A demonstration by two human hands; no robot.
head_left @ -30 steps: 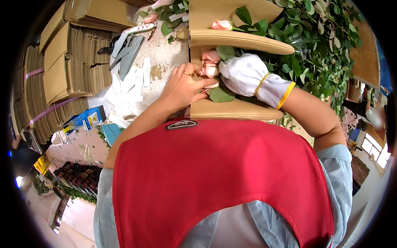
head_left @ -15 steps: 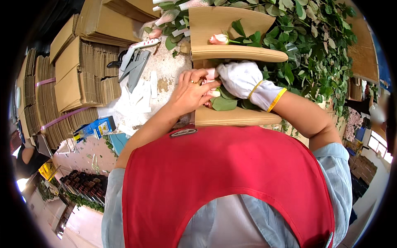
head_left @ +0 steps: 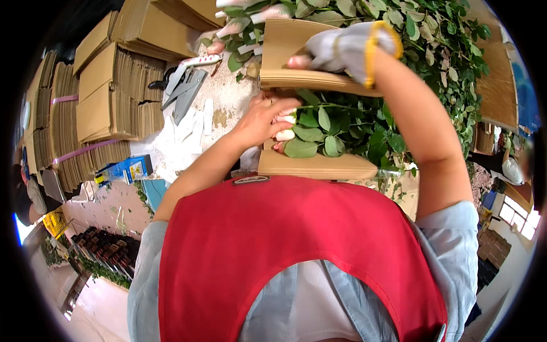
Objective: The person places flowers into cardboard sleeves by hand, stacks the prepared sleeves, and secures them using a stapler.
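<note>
My bare left hand point(head_left: 265, 118), with a ring on it, curls round pale rose heads point(head_left: 285, 134) at the left end of a leafy bunch. The green stems and leaves point(head_left: 336, 128) reach right, between folds of corrugated cardboard point(head_left: 316, 165). My right hand point(head_left: 342, 52), in a white glove with a yellow cuff, is over the far cardboard fold point(head_left: 279, 48). A pink shape point(head_left: 299, 61), seemingly the bud of a single rose, shows by its fingers. The gloved fingers are blurred and partly hidden, so their grip is unclear.
A grey stapler point(head_left: 188, 97) and white paper strips point(head_left: 185, 137) lie left of the bunch. Stacks of flat cardboard point(head_left: 94, 114) stand farther left, near a blue box point(head_left: 128, 170). Net-sleeved roses point(head_left: 233, 27) and heaped foliage point(head_left: 439, 51) fill the far side.
My right hand has moved from the near bunch, away from me, to the single rose on the far cardboard. My left hand stays at the rose heads.
</note>
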